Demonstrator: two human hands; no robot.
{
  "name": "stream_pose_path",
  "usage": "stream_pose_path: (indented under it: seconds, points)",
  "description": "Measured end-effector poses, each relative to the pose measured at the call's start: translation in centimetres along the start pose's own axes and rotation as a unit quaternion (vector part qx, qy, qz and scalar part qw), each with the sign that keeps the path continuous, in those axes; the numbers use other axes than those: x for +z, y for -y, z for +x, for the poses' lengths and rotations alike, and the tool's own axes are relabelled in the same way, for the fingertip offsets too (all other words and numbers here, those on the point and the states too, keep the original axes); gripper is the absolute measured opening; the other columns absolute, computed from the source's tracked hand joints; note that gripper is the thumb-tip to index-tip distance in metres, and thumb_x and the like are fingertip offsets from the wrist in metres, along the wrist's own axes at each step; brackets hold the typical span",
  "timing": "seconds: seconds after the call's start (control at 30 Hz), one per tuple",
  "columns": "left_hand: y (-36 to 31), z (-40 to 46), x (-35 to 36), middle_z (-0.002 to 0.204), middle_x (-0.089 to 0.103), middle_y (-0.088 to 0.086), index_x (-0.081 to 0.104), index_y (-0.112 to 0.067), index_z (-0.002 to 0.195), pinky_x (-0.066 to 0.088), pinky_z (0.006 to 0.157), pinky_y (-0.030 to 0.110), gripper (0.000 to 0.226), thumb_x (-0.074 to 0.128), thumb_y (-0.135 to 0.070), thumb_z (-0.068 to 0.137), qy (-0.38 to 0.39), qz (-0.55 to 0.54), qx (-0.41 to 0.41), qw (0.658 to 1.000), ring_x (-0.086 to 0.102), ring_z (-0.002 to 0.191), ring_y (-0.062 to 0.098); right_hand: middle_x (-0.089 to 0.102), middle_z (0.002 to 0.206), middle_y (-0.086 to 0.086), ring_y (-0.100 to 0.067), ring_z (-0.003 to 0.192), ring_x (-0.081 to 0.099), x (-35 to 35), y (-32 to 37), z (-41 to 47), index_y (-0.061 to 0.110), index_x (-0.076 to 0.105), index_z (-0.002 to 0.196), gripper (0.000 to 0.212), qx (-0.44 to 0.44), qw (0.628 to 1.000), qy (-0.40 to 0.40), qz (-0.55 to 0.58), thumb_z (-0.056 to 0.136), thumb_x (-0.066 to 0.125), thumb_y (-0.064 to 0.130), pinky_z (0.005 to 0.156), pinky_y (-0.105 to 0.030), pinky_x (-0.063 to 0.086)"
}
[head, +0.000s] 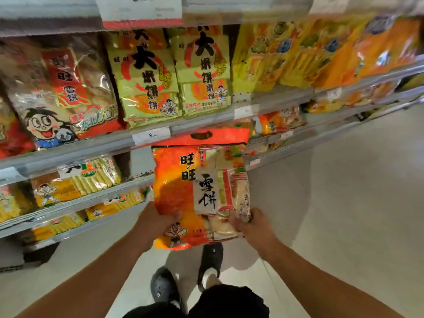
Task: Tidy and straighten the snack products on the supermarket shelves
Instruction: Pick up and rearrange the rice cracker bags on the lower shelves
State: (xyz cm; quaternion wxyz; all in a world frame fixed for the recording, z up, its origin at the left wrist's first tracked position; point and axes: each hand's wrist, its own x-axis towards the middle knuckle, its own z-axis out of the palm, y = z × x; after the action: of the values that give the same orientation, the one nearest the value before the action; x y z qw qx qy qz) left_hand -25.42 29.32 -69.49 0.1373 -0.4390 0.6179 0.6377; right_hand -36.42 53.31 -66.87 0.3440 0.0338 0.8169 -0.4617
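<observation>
I hold a large orange-red rice cracker bag (183, 187) upright in front of the shelves, its red handle top level with the grey shelf edge (96, 148). My left hand (156, 222) grips the bag's lower left corner. My right hand (251, 224) grips its lower right corner. Behind the bag, on the shelf above, stand two yellow-gold cracker bags (146, 74) and a clear bag with a red label and a cartoon boy (62, 92). Just left of the held bag, the lower shelf shows a dark gap (135, 161).
Yellow and orange snack bags (321, 53) fill the upper shelf to the right. Lower shelves at left hold yellow cracker packs (75, 182). Price tags (151, 135) sit on the shelf rails. Pale floor (344, 203) stretches to the right. My dark shoes (211, 260) are below.
</observation>
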Motion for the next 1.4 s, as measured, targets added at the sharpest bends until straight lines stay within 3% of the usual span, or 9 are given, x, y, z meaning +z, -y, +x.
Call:
stream_pose_path:
  seconds: [0.13, 0.2, 0.27, 0.4, 0.6, 0.73, 0.97, 1.27, 1.4]
  points:
    - [-1.6, -0.6, 4.2, 0.113, 0.070, 0.011, 0.061, -0.011, 0.122, 0.054, 0.091, 0.046, 0.053, 0.085, -0.019, 0.075, 0.048, 0.047, 0.048, 0.997, 0.067, 0.100, 0.026, 0.069, 0.074, 0.029, 0.007, 0.067, 0.067, -3.4, -2.6, -3.4, 0.057, 0.066, 0.080, 0.022, -0.005, 0.998, -0.060, 0.031, 0.077, 0.080, 0.041, 0.049, -0.008, 0.047]
    - [-3.1, -0.8, 6.6, 0.114, 0.070, 0.008, 0.061, -0.013, 0.123, 0.052, 0.095, 0.048, 0.056, 0.086, -0.022, 0.074, 0.075, 0.079, 0.069, 0.992, 0.066, 0.104, 0.027, 0.073, 0.079, 0.022, 0.002, 0.070, 0.070, -5.3, -4.3, -4.7, 0.043, 0.071, 0.086, 0.015, 0.006, 0.995, -0.086, 0.050, 0.075, 0.080, 0.045, 0.053, -0.011, 0.050]
    - [-4.7, -1.1, 9.0, 0.116, 0.069, 0.005, 0.061, -0.015, 0.124, 0.050, 0.097, 0.046, 0.059, 0.087, -0.023, 0.073, 0.090, 0.108, 0.087, 0.986, 0.064, 0.106, 0.026, 0.075, 0.084, 0.013, -0.003, 0.073, 0.071, -7.4, -5.9, -5.6, 0.027, 0.068, 0.093, 0.036, 0.020, 0.990, -0.117, 0.075, 0.070, 0.082, 0.051, 0.059, -0.018, 0.055]
    - [-7.7, -1.5, 14.4, 0.116, 0.066, 0.001, 0.056, -0.016, 0.124, 0.049, 0.093, 0.040, 0.061, 0.087, -0.019, 0.072, 0.106, 0.141, 0.121, 0.977, 0.062, 0.104, 0.022, 0.073, 0.095, 0.005, -0.012, 0.083, 0.072, -11.6, -8.2, -6.4, 0.028, 0.057, 0.103, 0.054, 0.050, 0.980, -0.149, 0.124, 0.063, 0.084, 0.053, 0.077, -0.036, 0.059]
    - [-11.8, -1.7, 24.7, 0.106, 0.065, -0.010, 0.054, -0.025, 0.118, 0.049, 0.069, 0.027, 0.059, 0.088, -0.016, 0.070, 0.131, 0.189, 0.180, 0.957, 0.063, 0.094, 0.012, 0.075, 0.097, 0.002, -0.018, 0.081, 0.074, -20.4, -11.7, -5.3, 0.029, 0.057, 0.108, 0.057, 0.057, 0.961, -0.164, 0.217, 0.062, 0.090, 0.040, 0.070, -0.042, 0.061]
    - [-14.8, -1.6, 32.7, 0.101, 0.064, -0.011, 0.051, -0.030, 0.113, 0.052, 0.074, 0.033, 0.060, 0.088, -0.015, 0.069, 0.133, 0.214, 0.187, 0.949, 0.062, 0.087, 0.008, 0.076, 0.092, 0.008, -0.012, 0.079, 0.074, -27.2, -12.9, -4.2, 0.027, 0.062, 0.112, 0.053, 0.037, 0.948, -0.185, 0.255, 0.068, 0.084, 0.048, 0.061, -0.027, 0.057]
    - [-18.5, -0.6, 42.4, 0.110, 0.065, -0.008, 0.051, -0.028, 0.123, 0.053, 0.067, 0.031, 0.062, 0.085, -0.014, 0.073, 0.158, 0.178, 0.180, 0.955, 0.063, 0.092, 0.010, 0.076, 0.093, 0.009, -0.012, 0.082, 0.074, -38.2, -12.2, -0.9, 0.029, 0.064, 0.110, 0.053, 0.000, 0.936, -0.224, 0.272, 0.066, 0.080, 0.053, 0.069, -0.028, 0.056]
    - [-24.2, 7.3, 50.8, 0.111, 0.064, -0.008, 0.047, -0.033, 0.119, 0.056, 0.085, 0.048, 0.061, 0.083, -0.013, 0.075, 0.179, 0.176, 0.155, 0.956, 0.063, 0.101, 0.019, 0.076, 0.095, 0.004, -0.017, 0.085, 0.074, -46.4, -10.7, 8.3, 0.029, 0.065, 0.109, 0.042, 0.019, 0.931, -0.230, 0.283, 0.073, 0.081, 0.043, 0.077, -0.039, 0.058]
    - [-28.3, 11.4, 55.0, 0.102, 0.060, -0.015, 0.046, -0.032, 0.116, 0.050, 0.067, 0.028, 0.059, 0.083, -0.015, 0.075, 0.186, 0.199, 0.157, 0.949, 0.061, 0.096, 0.016, 0.077, 0.087, 0.007, -0.013, 0.077, 0.074, -50.7, -9.1, 13.0, 0.027, 0.068, 0.102, 0.031, 0.048, 0.924, -0.256, 0.282, 0.076, 0.079, 0.040, 0.057, -0.021, 0.056]
